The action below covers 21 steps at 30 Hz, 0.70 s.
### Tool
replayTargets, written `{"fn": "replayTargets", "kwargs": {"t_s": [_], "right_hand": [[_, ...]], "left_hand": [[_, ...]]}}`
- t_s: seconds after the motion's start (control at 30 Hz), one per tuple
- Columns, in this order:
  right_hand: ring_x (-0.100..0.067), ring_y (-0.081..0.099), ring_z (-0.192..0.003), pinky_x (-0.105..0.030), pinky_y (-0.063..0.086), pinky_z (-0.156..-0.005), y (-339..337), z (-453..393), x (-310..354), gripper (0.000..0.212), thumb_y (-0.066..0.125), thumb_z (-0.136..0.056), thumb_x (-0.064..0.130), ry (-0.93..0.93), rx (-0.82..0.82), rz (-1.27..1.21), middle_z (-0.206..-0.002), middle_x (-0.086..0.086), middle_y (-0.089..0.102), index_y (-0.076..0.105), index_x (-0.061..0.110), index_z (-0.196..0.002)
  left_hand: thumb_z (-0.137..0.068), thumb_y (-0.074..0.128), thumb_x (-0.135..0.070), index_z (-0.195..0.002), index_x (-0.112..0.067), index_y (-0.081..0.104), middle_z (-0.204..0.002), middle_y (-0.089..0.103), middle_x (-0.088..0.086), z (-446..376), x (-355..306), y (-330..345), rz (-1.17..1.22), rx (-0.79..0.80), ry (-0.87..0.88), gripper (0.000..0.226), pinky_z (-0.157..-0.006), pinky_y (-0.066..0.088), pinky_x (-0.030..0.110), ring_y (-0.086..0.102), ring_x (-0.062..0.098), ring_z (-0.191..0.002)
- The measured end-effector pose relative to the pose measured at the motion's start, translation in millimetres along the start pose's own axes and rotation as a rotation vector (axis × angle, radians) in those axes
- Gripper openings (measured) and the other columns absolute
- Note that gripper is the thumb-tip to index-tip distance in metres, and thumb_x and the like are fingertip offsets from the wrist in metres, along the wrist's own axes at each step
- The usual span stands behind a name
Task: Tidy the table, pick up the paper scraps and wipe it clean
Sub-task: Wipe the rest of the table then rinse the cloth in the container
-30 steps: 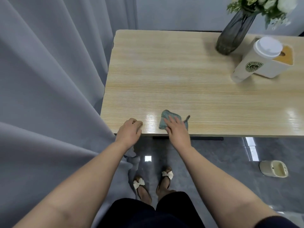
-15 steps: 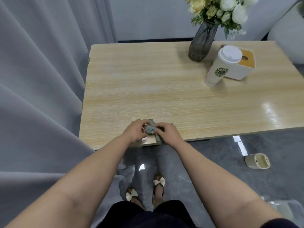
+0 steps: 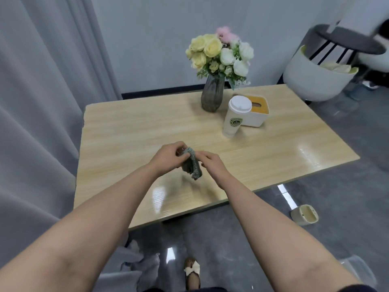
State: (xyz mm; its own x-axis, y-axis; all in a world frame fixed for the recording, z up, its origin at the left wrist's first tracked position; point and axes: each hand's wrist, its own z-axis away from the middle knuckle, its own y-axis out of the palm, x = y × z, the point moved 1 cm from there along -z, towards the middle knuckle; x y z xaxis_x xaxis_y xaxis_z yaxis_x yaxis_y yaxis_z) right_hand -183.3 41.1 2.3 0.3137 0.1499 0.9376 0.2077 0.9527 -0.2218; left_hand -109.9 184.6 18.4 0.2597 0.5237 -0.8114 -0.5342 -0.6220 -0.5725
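Cloth (image 3: 192,165) is held above the table (image 3: 117,131), bunched, its long axis hanging down and slightly rightward. Its top is pinched by the left hand (image 3: 168,154); the right hand (image 3: 212,163) pinches it just beside, both equally near. No scraps are seen.

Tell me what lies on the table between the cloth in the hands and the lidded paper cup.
Nothing: in the head view only bare wooden table lies between the cloth and the paper cup.
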Motion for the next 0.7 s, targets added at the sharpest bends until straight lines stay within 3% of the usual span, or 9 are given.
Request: {"fn": "replayTargets", "kwargs": {"t_s": [0.1,0.3,0.53,0.7], "right_hand": [[-0.008,0.061,-0.093,-0.023,0.050,-0.082,-18.8,3.6,23.4,0.019,0.063,-0.088,0.029,-0.098,-0.094,-0.034,-0.102,0.000,0.069,0.070,0.018,-0.103],[-0.010,0.060,-0.088,-0.021,0.049,-0.082,-65.6,12.3,76.4,0.021,0.068,-0.085,0.015,-0.254,-0.259,0.042,-0.093,-0.001,0.067,0.069,0.009,-0.105],[-0.017,0.065,-0.095,-0.042,0.050,-0.094,-136.2,24.4,129.7,0.018,0.068,-0.084,0.020,-0.332,-0.482,0.056,-0.094,-0.002,0.071,0.074,0.010,-0.098],[-0.016,0.065,-0.093,-0.043,0.051,-0.090,-189.2,37.2,165.8,0.019,0.067,-0.085,0.024,-0.376,-0.632,0.102,-0.093,-0.002,0.072,0.074,0.011,-0.097]], "left_hand": [[-0.090,0.060,-0.027,-0.089,-0.016,0.059,-0.085,0.063,0.002,-15.8,-29.1,-2.7,-0.037,-0.013,0.067,0.011,-0.052,0.042,0.021,0.057,0.016,-0.071],[-0.090,0.061,-0.024,-0.097,-0.009,0.063,-0.086,0.061,0.001,-44.8,-97.7,-12.9,-0.092,0.021,0.230,0.016,-0.050,0.036,0.017,0.055,0.016,-0.071],[-0.089,0.062,-0.030,-0.088,-0.020,0.060,-0.080,0.060,-0.005,-75.4,-190.9,-23.5,-0.118,0.108,0.421,0.010,-0.054,0.040,0.016,0.053,0.008,-0.069],[-0.083,0.070,-0.028,-0.099,-0.016,0.061,-0.081,0.057,-0.006,-91.3,-252.2,-13.8,-0.084,0.130,0.517,0.023,-0.056,0.040,0.011,0.052,0.004,-0.065]]}}
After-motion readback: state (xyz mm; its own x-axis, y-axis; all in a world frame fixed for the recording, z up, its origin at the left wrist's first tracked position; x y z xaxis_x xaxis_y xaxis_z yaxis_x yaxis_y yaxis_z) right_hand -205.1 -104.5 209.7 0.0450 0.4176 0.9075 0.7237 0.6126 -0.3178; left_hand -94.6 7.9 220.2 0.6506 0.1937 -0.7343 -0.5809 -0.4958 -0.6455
